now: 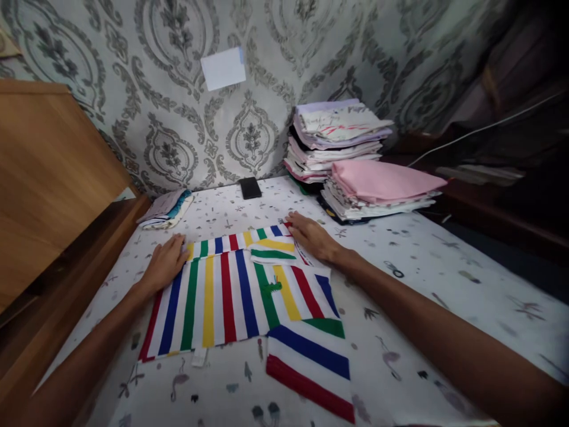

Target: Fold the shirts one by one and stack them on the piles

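I observed a short-sleeved cotton-like shirt with red, blue, green, yellow and white stripes (213, 296) spread on a white cloth printed with small grey figures (418, 267). Its long axis ran left to right across the person's front, and its far strip was folded inward as a narrow band. The far edge spanned the gap between both hands.

The left hand (163, 264) rested at the far left corner, touching the band's end; the right hand (311, 236) lay over the far right corner, by the red trim. Whether either pinched the fabric I could not tell, fingertips being partly hidden.

The shirt's body thus lay on the person's side of both hands. One striped sleeve (309, 370) angled toward the person at the near right, well apart from both hands, though the right was nearer; the other sleeve (272, 250) lay folded on top, just beside the right hand. A flat black rectangular object (250, 188) sat beyond.
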### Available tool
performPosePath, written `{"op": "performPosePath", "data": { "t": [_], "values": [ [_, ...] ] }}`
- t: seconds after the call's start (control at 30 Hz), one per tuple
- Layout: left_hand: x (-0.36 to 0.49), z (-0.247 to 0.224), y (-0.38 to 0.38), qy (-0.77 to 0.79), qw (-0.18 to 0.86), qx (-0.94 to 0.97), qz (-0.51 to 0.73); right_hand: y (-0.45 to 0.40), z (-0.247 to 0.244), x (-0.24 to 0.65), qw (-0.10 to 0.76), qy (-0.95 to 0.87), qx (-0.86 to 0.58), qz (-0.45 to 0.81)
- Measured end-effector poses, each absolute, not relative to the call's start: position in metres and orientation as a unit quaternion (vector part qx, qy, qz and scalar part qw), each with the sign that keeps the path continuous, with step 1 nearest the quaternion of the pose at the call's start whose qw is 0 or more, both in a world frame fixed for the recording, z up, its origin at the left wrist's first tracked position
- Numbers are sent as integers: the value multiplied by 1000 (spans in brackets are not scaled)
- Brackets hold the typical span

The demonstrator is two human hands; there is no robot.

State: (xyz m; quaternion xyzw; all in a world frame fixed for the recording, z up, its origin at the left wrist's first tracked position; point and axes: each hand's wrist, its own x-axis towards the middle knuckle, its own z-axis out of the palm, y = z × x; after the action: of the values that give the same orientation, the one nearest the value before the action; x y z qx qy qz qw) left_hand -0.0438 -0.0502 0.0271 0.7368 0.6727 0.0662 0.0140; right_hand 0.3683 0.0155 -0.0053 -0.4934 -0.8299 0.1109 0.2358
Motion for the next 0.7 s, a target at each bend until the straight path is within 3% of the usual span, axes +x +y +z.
{"op": "performPosePath", "data": {
  "t": [0.1, 0.17, 0.33, 0.5, 0.7],
  "values": [
    [10, 46, -68, 584, 56, 800, 126, 5, 5, 366, 279, -823, -474, 141],
    [53, 54, -77, 519, 110, 842, 95, 0, 8, 364, 282, -832, -451, 157],
    [131, 50, -80, 380, 173, 909, -3, -2, -1, 365, 171, -883, -408, 157],
    [142, 41, -82, 331, 224, 915, -60, -1, -6, 367, 111, -888, -423, 141],
    [115, 61, -111, 312, 242, 918, -27, -2, -2, 369, 166, -872, -436, 152]
  ]
}}
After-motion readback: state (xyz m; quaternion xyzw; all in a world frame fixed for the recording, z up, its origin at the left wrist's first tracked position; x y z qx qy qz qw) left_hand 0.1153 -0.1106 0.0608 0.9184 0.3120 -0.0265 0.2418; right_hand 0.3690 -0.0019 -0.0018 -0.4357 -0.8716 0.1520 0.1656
